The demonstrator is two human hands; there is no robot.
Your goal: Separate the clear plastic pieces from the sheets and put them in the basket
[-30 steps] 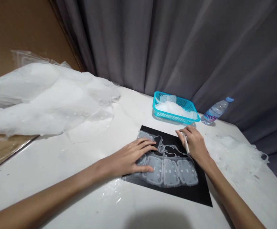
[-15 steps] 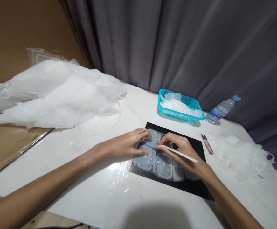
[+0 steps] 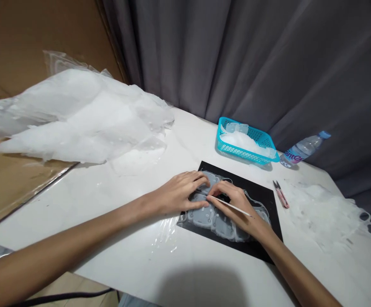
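Observation:
A clear plastic sheet of moulded pieces (image 3: 217,219) lies on a black mat (image 3: 262,200) on the white table. My left hand (image 3: 180,194) rests on the sheet's left part, fingers bent and pressing down on it. My right hand (image 3: 236,204) is closed on a thin white stick (image 3: 233,207) held like a pen, its tip at the sheet beside my left fingertips. Both hands meet over the upper left of the sheet.
Small pink snips (image 3: 281,195) lie right of the mat. A turquoise basket (image 3: 236,149) with clear pieces and a water bottle (image 3: 303,150) stand at the back. Plastic scraps (image 3: 326,213) are heaped at right, a big pile of plastic film (image 3: 70,119) at left. The table edge (image 3: 108,277) runs near me.
My right hand left the snips on the table at right and came left with the stick to the sheet beside my left hand. The view shifted slightly.

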